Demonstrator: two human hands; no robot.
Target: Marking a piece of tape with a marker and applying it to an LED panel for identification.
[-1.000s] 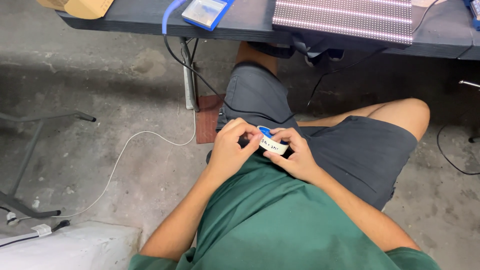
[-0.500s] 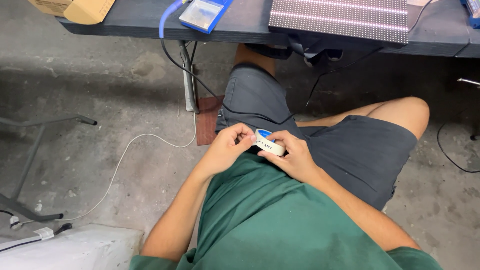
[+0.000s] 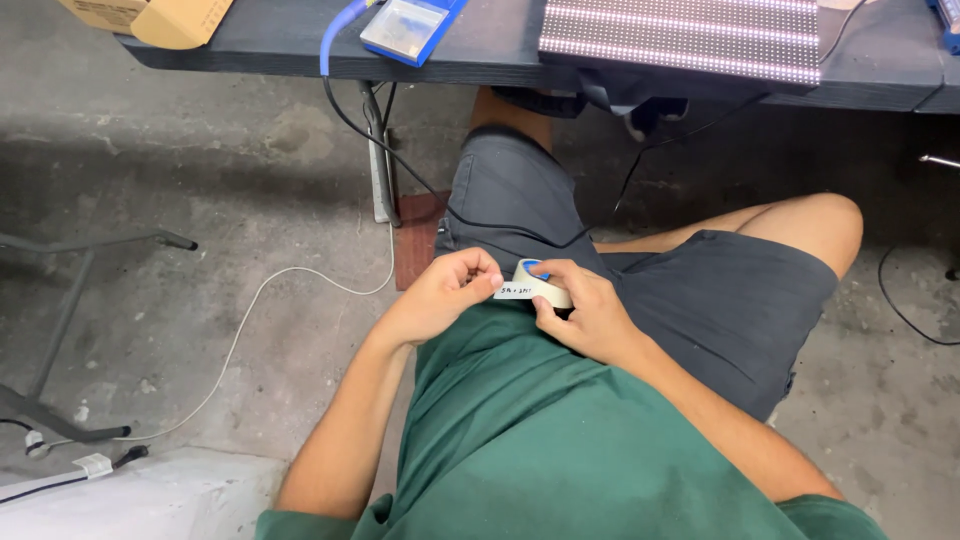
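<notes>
At frame centre, a seated person's right hand is gripping a white tape roll while left hand fingertips are pinching its loose end, apparently peeling.

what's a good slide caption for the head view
Seated person's left hand and right hand grip a roll of white tape over the lap, below a dark table.

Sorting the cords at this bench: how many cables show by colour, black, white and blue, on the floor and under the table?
Black cables: 3, one by the table leg, one across the lap, one at the right edge.
White cables: 1, on the floor.
Blue cables: 1, at the table edge.
Total: 5.
</notes>
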